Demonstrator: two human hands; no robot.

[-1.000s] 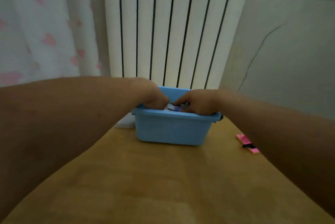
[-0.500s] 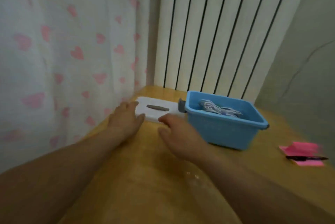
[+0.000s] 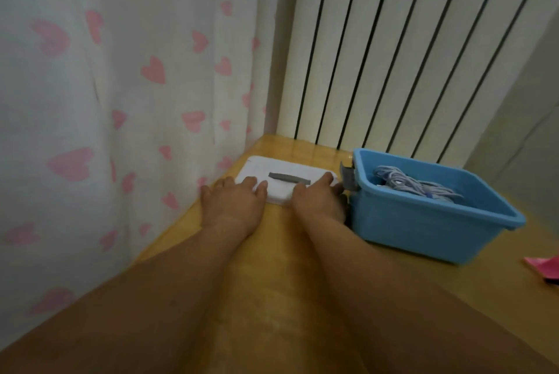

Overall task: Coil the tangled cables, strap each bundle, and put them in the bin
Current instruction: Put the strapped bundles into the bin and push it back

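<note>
Head view | cables lie bundled in blue bin, centre right | left hand and right hand rest flat, fingers released, on white lid, centre | likely fetching it to cover bin

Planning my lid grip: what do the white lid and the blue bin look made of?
White lid: probably matte plastic; smooth, rounded corners, raised grey handle.
Blue bin: likely moulded plastic; even colour, slight sheen, rolled rim.
</note>
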